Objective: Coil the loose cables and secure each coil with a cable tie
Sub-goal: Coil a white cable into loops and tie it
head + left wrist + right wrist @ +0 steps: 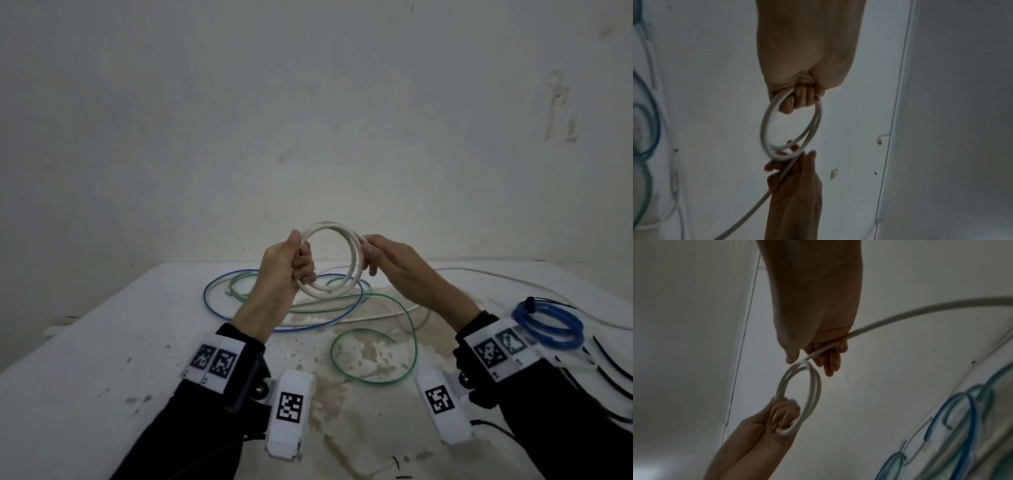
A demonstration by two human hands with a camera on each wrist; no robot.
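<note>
Two hands hold the white cable (337, 240) coil above the tabletop (102, 342), approx. over its far-centre. L hand (286, 270) has fingers curled tight round the gathered loops on the coil's left side; R hand (387, 263) pinches the strand at the coil's right side, remaining fingers loosely extended, feeding the free run that trails off toward the tabletop's right edge. Risk 1: if L grip slackens, the stiff loops will likely spring apart, since no tie is on them yet. Risk 2: the trailing run may drag or snag the loose green cable (376, 342) and thin blue cable (212, 301) lying mid-tabletop, tangling them. Risk 3: uneven loop dia. may leave the coil too bulky to tie neatly. Finished blue coil (548, 325) sits near the right edge, with black cable ties (613, 363) just beside it; R hand must let go to fetch one, so L hand alone must retain all loops. Containers: none visible in any view.
</note>
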